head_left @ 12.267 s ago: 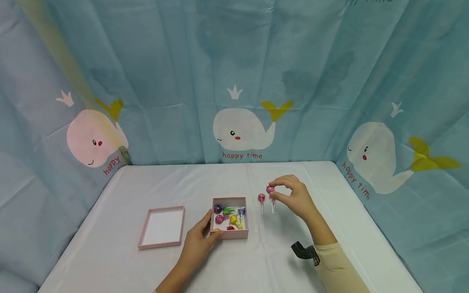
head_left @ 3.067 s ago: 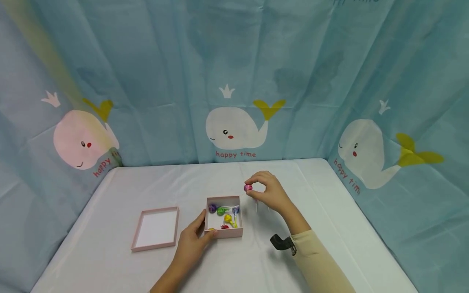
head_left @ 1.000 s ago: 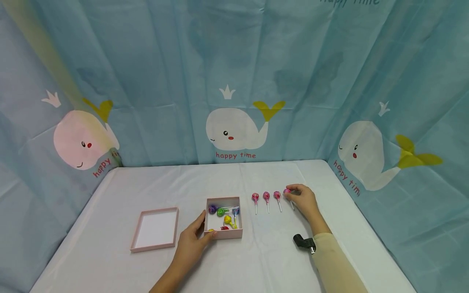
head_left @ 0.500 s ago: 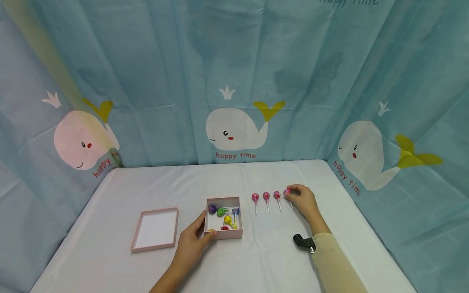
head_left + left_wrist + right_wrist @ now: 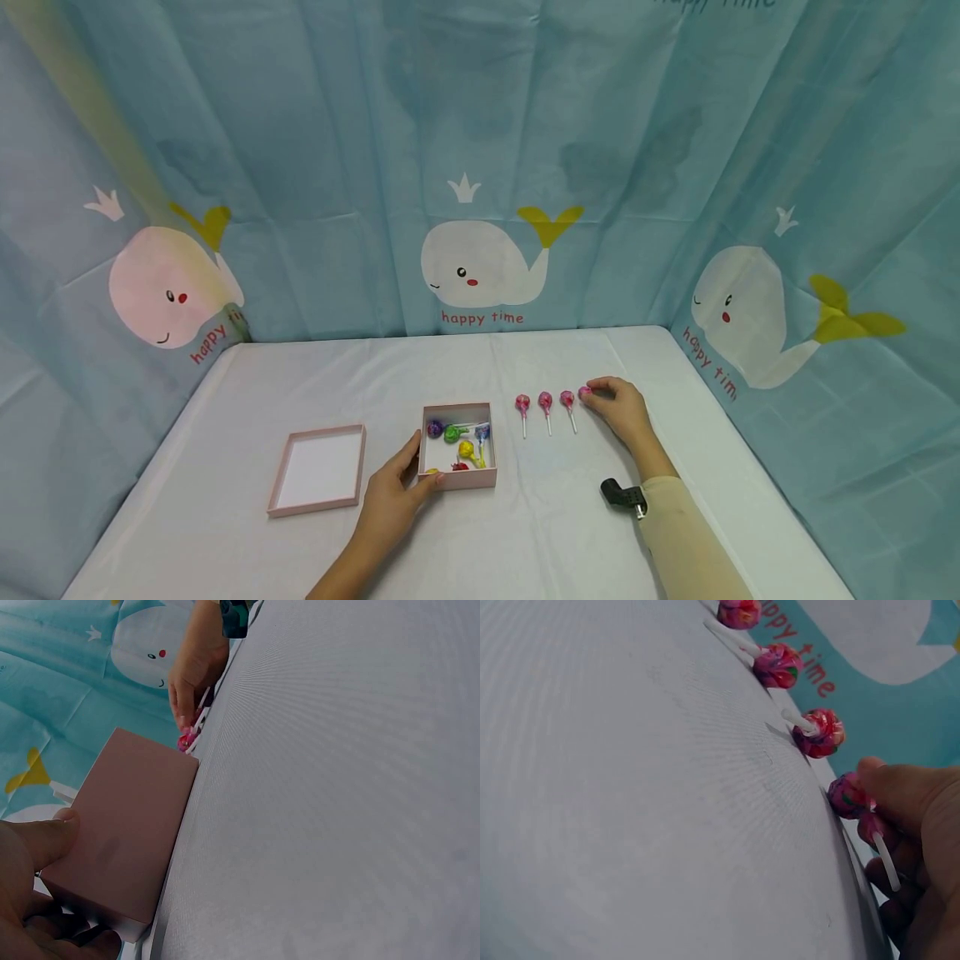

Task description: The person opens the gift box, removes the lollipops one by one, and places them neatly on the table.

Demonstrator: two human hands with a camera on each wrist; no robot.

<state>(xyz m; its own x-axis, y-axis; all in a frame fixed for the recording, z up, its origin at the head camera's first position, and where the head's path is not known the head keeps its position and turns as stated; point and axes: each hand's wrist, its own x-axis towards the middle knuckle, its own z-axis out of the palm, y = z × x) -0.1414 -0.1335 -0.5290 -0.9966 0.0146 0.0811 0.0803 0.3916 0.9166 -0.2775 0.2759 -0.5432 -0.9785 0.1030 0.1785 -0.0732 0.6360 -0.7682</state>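
My left hand [image 5: 395, 496] grips a shallow pink box [image 5: 471, 478] by its left side, thumb on the front wall and fingers behind. Inside lie several wrapped lollipops, among them a purple one [image 5: 435, 429], a green one [image 5: 453, 434] and a yellow one [image 5: 467, 450]. To the right, my right hand [image 5: 619, 412] pinches a pink lollipop [image 5: 847, 796] by its head, at the right end of a row on the table. Three more pink lollipops stand in that row: the left [image 5: 522, 403], the middle [image 5: 545, 401] and the right [image 5: 567, 400]. In the head view the held stick is hidden.
The pink-rimmed box lid [image 5: 318, 471] lies inside-up left of the box. A white cloth [image 5: 525, 550] covers the table. Blue curtains [image 5: 330, 275] with whale prints hang behind and on both sides.
One pink lollipop has left the box since the earliest frame, and the row has grown rightward. In the last half second, the pinched lollipop's head shifted slightly left. My left hand still holds the box.
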